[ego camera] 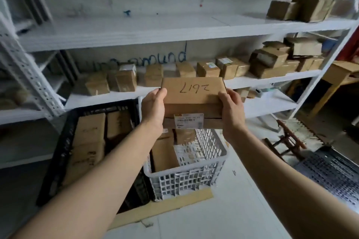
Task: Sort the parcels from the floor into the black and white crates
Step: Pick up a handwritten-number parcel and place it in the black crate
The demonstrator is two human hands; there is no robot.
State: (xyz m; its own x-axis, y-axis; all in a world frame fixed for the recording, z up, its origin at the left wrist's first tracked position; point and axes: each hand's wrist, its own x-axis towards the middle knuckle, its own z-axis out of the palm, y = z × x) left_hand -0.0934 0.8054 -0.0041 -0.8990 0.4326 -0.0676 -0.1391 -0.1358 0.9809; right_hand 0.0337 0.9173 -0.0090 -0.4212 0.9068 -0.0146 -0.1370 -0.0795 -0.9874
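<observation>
I hold a brown cardboard parcel (193, 99) in the air with both hands. Handwritten digits mark its top and a shipping label is stuck on its near side. My left hand (153, 108) grips its left end and my right hand (232, 111) grips its right end. The parcel hangs above the white crate (186, 176), which holds a few brown parcels. To the left stands the black crate (64, 149), with several brown parcels inside. Both crates sit on the floor on a flattened piece of cardboard.
White metal shelving (136, 31) stands behind the crates, with several brown boxes (211, 69) on its middle shelf and two on the top right. A wooden table (338, 75) and a dark perforated crate lid (330, 172) lie to the right. A small red-brown stool (287, 139) is on the floor.
</observation>
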